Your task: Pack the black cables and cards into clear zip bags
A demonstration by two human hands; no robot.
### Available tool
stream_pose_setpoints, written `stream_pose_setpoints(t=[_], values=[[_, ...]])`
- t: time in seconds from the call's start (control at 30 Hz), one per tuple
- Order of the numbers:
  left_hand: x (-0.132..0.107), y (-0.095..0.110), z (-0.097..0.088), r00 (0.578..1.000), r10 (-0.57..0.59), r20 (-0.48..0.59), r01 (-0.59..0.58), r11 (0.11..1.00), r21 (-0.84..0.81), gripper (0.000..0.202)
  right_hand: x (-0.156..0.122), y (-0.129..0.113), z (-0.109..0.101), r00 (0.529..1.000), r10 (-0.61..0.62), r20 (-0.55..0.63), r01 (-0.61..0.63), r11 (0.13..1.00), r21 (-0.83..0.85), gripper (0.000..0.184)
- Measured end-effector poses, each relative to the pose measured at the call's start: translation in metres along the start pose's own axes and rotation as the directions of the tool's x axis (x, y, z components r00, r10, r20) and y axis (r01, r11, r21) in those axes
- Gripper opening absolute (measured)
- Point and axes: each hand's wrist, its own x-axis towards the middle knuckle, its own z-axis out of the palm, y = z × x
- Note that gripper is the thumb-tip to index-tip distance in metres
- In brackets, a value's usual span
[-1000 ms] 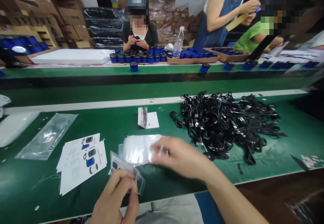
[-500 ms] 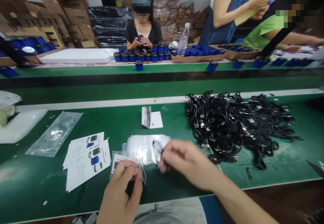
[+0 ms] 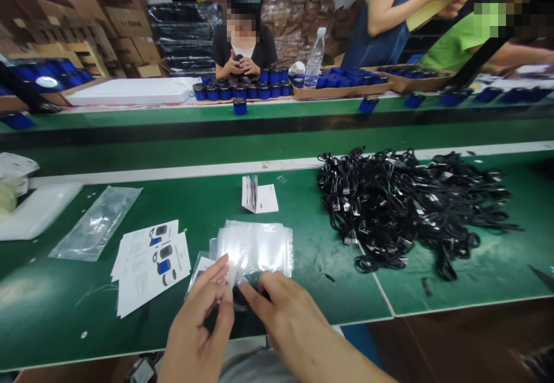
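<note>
My left hand (image 3: 199, 319) pinches a small clear plastic bag (image 3: 201, 264) with a printed card inside, its near part covered by my fingers. My right hand (image 3: 288, 314) is closed on a black cable (image 3: 243, 299) at the open side of that bag, close to my left fingers. How far the cable is inside cannot be made out. Just beyond both hands lies a stack of clear plastic bags (image 3: 259, 244). Printed cards (image 3: 149, 279) lie fanned to the left. A large heap of black cables (image 3: 389, 198) with USB plugs spreads to the right.
Behind the bags stands a small folded booklet (image 3: 262, 197). A larger clear bag (image 3: 97, 221) lies at the left. Across the green table (image 3: 303, 325), blue round containers (image 3: 240, 106) line a raised shelf with a water bottle (image 3: 315, 59). Several people work beyond it.
My right hand has moved left, bringing the cable from above the bag stack to the bag in my left hand. The left hand has tilted its fingers upward at the bag's edge.
</note>
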Motion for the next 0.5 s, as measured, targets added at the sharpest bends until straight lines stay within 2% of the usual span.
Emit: stream_pose_setpoints(t=[0.03, 0.1, 0.17, 0.27, 0.33, 0.43, 0.5], values=[[-0.001, -0.001, 0.0, 0.999, 0.046, 0.023, -0.048, 0.998, 0.047, 0.015, 0.001, -0.001, 0.0, 1.0, 0.004, 0.005, -0.004, 0.999, 0.035, 0.036], [-0.005, -0.001, 0.002, 0.991, 0.123, 0.058, -0.13, 0.982, 0.141, 0.014, 0.004, -0.002, -0.003, 0.997, 0.082, -0.003, -0.079, 0.97, 0.228, 0.023], [-0.008, 0.003, 0.004, 0.982, 0.185, 0.036, -0.188, 0.963, 0.194, 0.018, 0.007, -0.003, -0.01, 0.985, 0.173, 0.017, -0.162, 0.88, 0.447, 0.017], [-0.011, 0.011, 0.008, 0.977, 0.214, -0.005, -0.209, 0.956, 0.206, 0.018, 0.007, -0.002, -0.022, 0.981, 0.131, 0.14, -0.191, 0.712, 0.676, 0.017], [-0.012, 0.013, 0.008, 0.982, 0.191, -0.011, -0.186, 0.967, 0.177, 0.019, 0.005, 0.0, -0.026, 0.976, 0.073, 0.205, -0.203, 0.64, 0.741, 0.019], [-0.016, 0.014, 0.01, 0.974, 0.223, -0.035, -0.213, 0.958, 0.191, 0.022, 0.003, 0.002, -0.023, 0.97, 0.112, 0.215, -0.235, 0.647, 0.725, 0.026], [-0.019, 0.015, 0.014, 0.959, 0.278, -0.051, -0.259, 0.937, 0.234, 0.023, 0.003, 0.0, -0.016, 0.964, 0.236, 0.121, -0.258, 0.723, 0.641, 0.02]])
